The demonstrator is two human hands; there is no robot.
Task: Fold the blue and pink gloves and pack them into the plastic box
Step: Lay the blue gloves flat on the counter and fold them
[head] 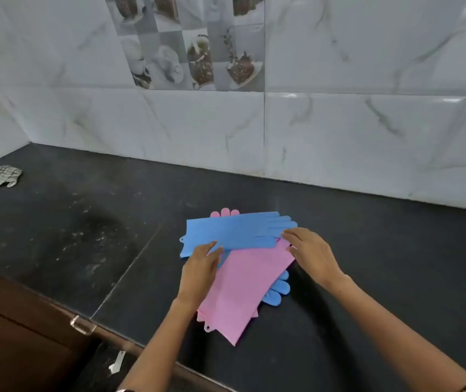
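Observation:
A blue glove (231, 233) lies flat across the top of the pile on the black counter, cuff to the left and fingers to the right. Under it a pink glove (243, 287) stretches diagonally toward me, its fingertips peeking out beyond the blue one. Fingers of a second blue glove (278, 291) stick out below the pink one on the right. My left hand (202, 267) rests on the blue glove's near edge by the cuff. My right hand (308, 250) touches the same glove by its fingers. Both hands have fingers extended. No plastic box is in view.
The black stone counter (84, 236) meets a white marble-tiled wall (339, 137) at the back. A crumpled grey cloth (1, 176) lies at the far left. A brown wooden drawer front with a clear handle (82, 325) runs under the counter's near edge.

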